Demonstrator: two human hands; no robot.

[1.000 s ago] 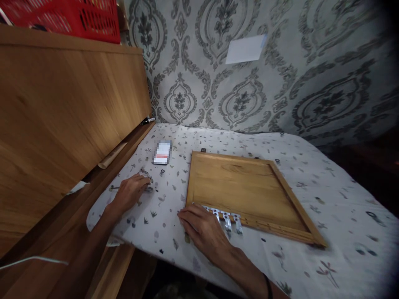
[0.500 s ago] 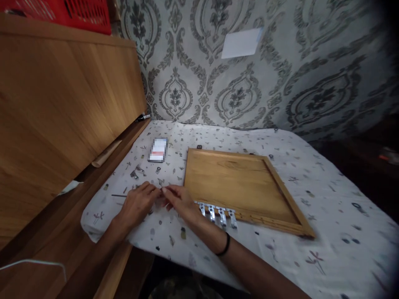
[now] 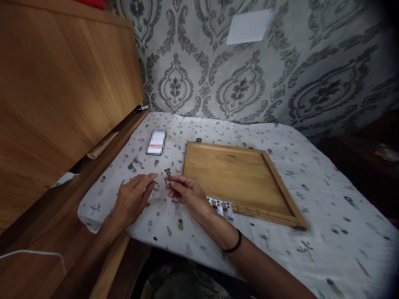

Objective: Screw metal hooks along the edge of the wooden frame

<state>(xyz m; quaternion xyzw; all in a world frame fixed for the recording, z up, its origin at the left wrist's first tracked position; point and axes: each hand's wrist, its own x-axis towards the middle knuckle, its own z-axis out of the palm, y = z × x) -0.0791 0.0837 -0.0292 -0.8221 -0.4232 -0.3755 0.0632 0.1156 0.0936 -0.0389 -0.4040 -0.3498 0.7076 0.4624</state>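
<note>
Metal pc (image 3: 168, 171) pinched in R hand (image 3: 192, 197), nr L hand (image 3: 131, 200).

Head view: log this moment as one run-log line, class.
right hand: pinching metal bracket | left hand: beside it, nothing visibly held | silver brackets: along near edge of framed wooden panel | smartphone: on printed tablecloth

A thin black band (image 3: 239, 241) circles the right wrist (image 3: 227, 237).

Small dark-grey metal bracket (image 3: 168, 171), T-shaped end uppermost, held nearly upright in the fingertips of the right hand (image 3: 191, 197), beside a framed wooden panel (image 3: 237, 174) lying flat, silvery brackets (image 3: 220, 207) lined along its near edge, ends overhanging, partly hidden.
</note>
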